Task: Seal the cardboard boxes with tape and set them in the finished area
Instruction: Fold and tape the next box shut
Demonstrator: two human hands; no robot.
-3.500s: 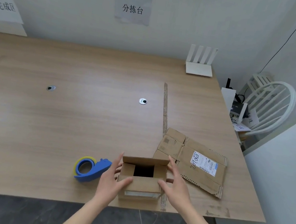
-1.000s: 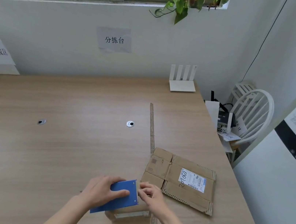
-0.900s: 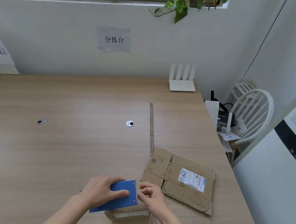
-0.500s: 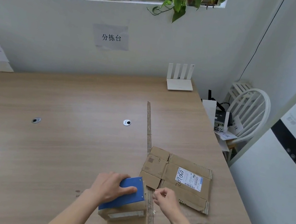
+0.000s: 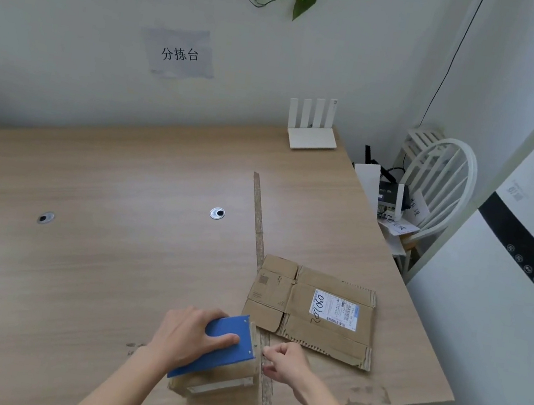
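Head view, lower middle of frame: we see left hand [image 5: 185, 335] gripping blue tape dispenser [image 5: 223, 345], pressed flat on top of small cardboard box [image 5: 214, 383] at near edge of wooden table [image 5: 76, 260]. Right hand [image 5: 286, 363] just right of box, fingertips pinched together at box's right edge. Further right, flattened cardboard box [image 5: 312, 308] lies with shipping label up.

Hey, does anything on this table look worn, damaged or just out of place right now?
Yes. The flattened cardboard box has ragged, torn edges. The table shows scuffed patches near its front right corner, and a long strip of old tape runs across it.
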